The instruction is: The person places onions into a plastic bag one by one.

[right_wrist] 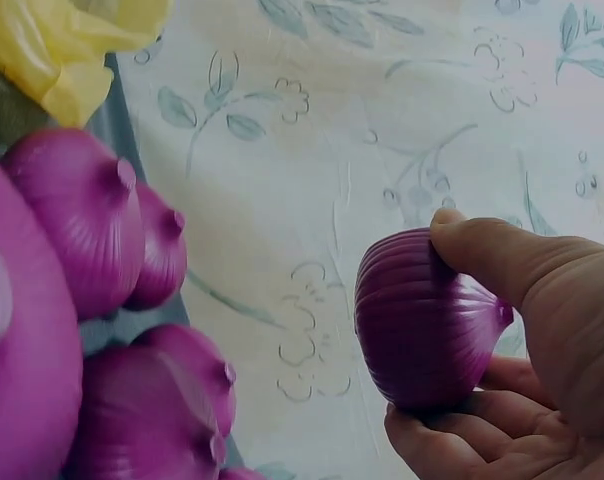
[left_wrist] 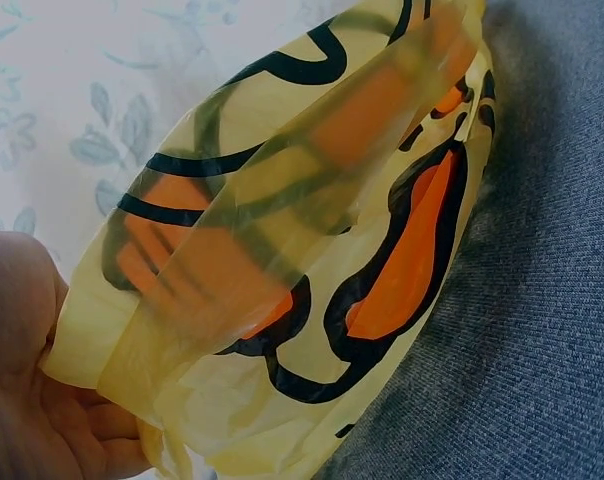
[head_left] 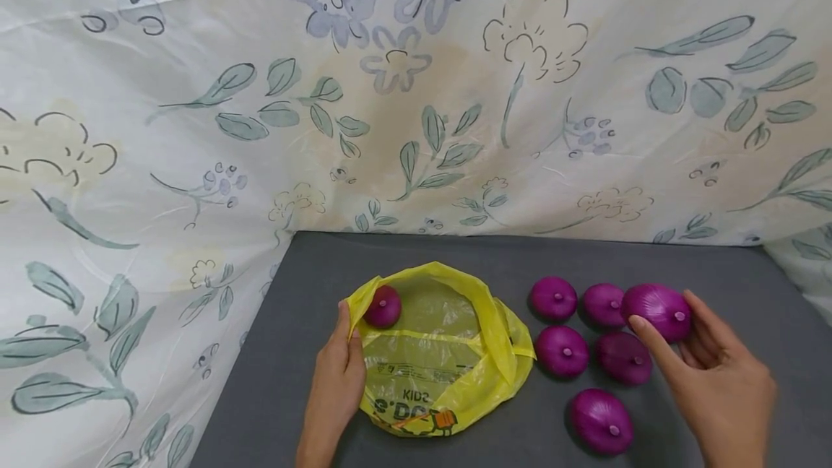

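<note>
A yellow plastic bag [head_left: 507, 352] lies on the dark table with its mouth spread wide. My left hand [head_left: 341, 367] pinches the left edge of its rim, thumb inside; in the left wrist view the bag [left_wrist: 312, 250] shows orange and black print. One purple onion [head_left: 383, 307] is inside, by the left rim. My right hand [head_left: 721, 367] holds another onion [head_left: 656, 311] above the table, thumb on one side and fingers on the other. The right wrist view shows this held onion [right_wrist: 422, 320] with its stem end toward the palm.
Several more purple onions stand on the table right of the bag, one onion [head_left: 601, 421] nearer the front than the others. Flower-printed cloth [head_left: 416, 128] hangs behind and at the left of the grey table [head_left: 260, 381].
</note>
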`<state>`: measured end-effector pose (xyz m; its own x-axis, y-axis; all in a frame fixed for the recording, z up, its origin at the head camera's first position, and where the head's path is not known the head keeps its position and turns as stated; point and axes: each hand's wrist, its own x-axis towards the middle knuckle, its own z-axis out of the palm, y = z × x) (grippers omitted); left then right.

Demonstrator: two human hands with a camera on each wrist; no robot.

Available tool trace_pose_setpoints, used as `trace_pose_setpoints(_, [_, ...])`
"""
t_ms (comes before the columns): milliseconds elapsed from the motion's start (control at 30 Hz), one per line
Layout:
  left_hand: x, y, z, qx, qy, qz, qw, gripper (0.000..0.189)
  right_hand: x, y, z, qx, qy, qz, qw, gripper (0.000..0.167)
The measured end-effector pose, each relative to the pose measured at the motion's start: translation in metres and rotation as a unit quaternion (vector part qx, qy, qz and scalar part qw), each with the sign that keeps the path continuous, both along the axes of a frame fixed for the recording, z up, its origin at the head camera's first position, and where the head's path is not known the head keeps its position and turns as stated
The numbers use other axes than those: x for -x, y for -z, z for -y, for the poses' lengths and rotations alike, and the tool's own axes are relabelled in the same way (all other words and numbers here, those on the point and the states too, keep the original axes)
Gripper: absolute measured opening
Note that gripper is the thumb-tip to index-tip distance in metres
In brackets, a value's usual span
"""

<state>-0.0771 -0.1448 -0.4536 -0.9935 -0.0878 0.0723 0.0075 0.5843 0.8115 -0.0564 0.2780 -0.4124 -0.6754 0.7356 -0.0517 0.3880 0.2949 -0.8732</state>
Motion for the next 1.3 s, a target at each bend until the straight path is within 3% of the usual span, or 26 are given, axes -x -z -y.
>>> trace_pose_setpoints(333, [0.003, 0.0, 0.0, 0.005, 0.005, 0.025, 0.9996, 0.06, 0.005, -0.01, 0.01, 0.011, -0.028, 0.016, 0.9994, 0.089])
trace_pose_setpoints(600, [0.002, 0.0, 0.0, 0.001, 0.009, 0.019, 0.9998, 0.06, 0.006, -0.017, 0.03, -0.006, -0.067, -0.022, 0.9975, 0.086])
trace_pose_setpoints(900, [0.0, 0.001, 0.0, -0.001, 0.008, 0.013, 0.9999, 0.059, 0.009, -0.025, 0.059, -0.044, -0.141, -0.058, 0.9873, 0.086])
trace_pose_setpoints(1133, [0.001, 0.001, 0.002, 0.0, 0.006, 0.004, 1.0, 0.059, 0.012, -0.033, 0.072, -0.064, -0.159, -0.073, 0.9825, 0.085])
trace_pose_setpoints(1300, [0.001, 0.0, 0.004, -0.005, 0.009, 0.016, 0.9998, 0.06, 0.015, -0.038, 0.081, -0.064, -0.172, -0.067, 0.9807, 0.085])
